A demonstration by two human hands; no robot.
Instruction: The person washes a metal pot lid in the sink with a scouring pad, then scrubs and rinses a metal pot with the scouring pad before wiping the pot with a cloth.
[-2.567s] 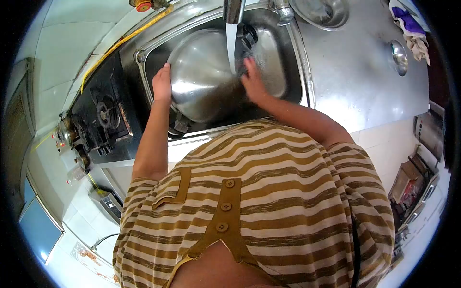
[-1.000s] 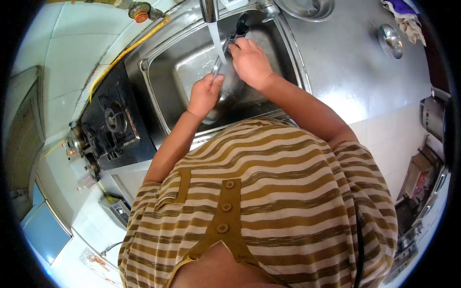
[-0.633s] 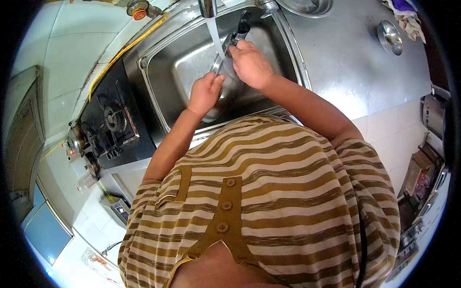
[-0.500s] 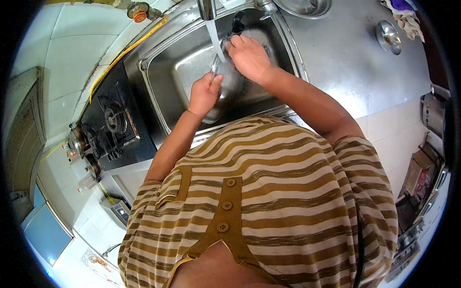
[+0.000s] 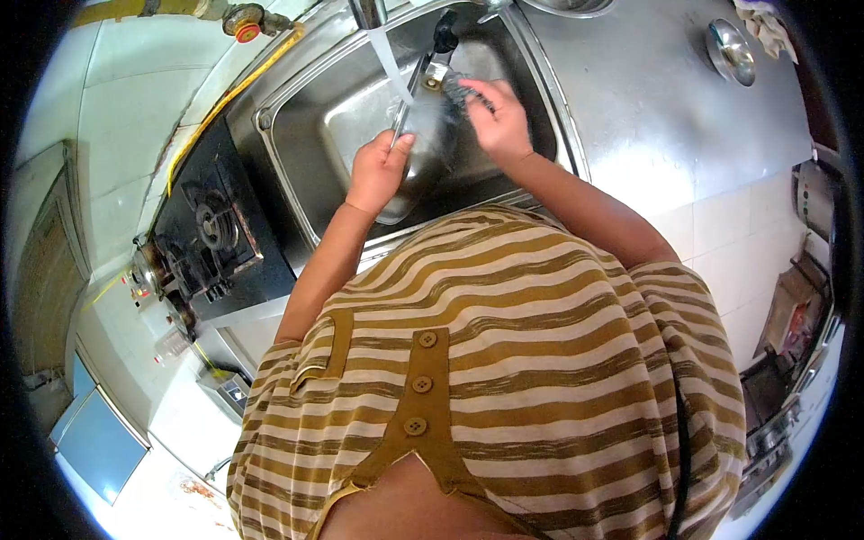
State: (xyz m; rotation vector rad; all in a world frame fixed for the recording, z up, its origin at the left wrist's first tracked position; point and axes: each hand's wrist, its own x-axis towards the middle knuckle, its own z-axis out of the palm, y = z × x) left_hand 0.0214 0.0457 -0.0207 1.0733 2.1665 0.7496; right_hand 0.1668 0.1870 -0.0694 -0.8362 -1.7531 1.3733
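Over the sink, my left hand [image 5: 379, 169] is closed on the rim of a shiny metal pan [image 5: 432, 126] with a black handle [image 5: 445, 34]. The pan is tilted, and its handle points toward the tap end. A grey wire scrubber [image 5: 457, 88] is pinched in the fingers of my right hand [image 5: 499, 121], close to the bracket where the handle joins. Water [image 5: 389, 61] streams from the tap [image 5: 367, 13] onto the pan near its rim. Blur and splashing hide part of the pan's surface.
The steel sink [image 5: 292, 171] surrounds both hands. On the counter [image 5: 630, 108] to the right stand a small metal bowl [image 5: 731, 54] and a larger metal vessel [image 5: 576, 5], with a cloth [image 5: 767, 31] beyond. A gas stove [image 5: 216, 225] adjoins the sink's left side.
My right hand has moved right and slightly down from the handle joint, bringing the wire scrubber and the bracket into view. The left hand keeps its grip on the rim.
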